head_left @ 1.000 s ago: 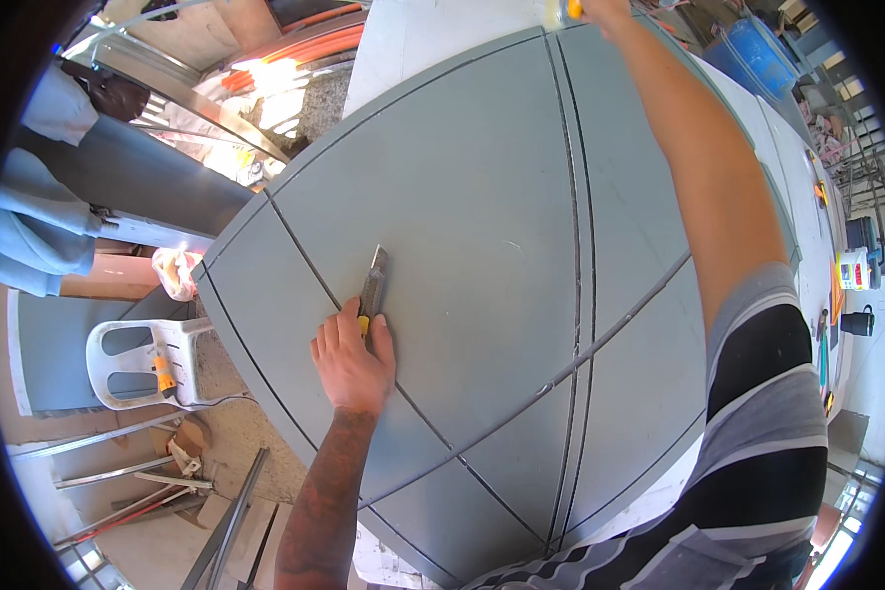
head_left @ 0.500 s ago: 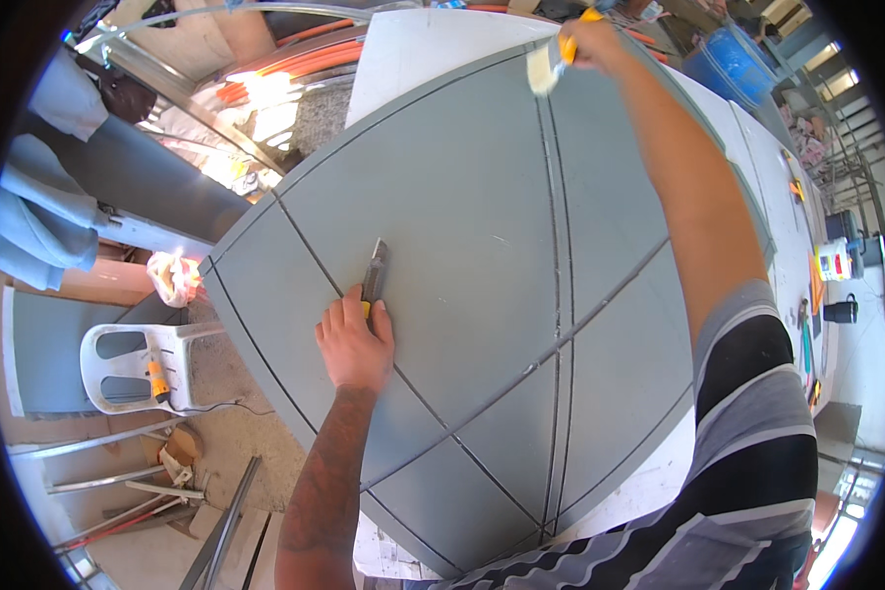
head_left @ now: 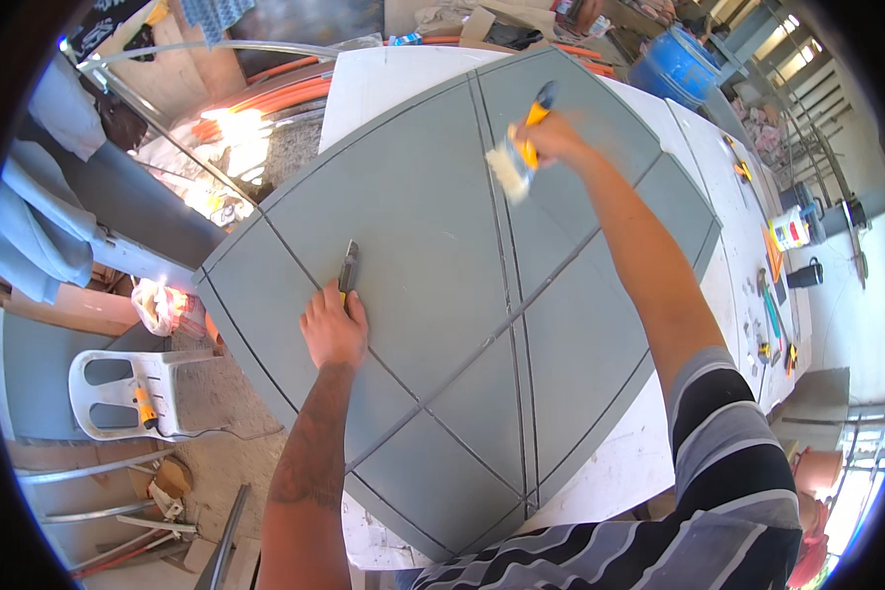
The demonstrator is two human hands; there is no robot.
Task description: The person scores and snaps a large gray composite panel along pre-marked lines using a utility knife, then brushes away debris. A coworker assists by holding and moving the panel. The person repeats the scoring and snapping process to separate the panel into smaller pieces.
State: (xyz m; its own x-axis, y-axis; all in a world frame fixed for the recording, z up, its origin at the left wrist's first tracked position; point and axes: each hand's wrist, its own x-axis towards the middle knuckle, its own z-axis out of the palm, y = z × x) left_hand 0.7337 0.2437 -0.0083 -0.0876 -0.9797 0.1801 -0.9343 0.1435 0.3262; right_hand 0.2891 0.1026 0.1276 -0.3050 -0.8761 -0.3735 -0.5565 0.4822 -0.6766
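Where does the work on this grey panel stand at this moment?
Looks done: grooves cross the grey panel in several directions. In hand: the right hand holds a yellow-handled brush over the long groove near the far edge, while the left hand rests on the panel holding a utility knife. Left: cannot tell.

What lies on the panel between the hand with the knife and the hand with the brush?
In the head view, only bare grey panel crossed by grooves lies between the left hand with the knife and the right hand with the brush.
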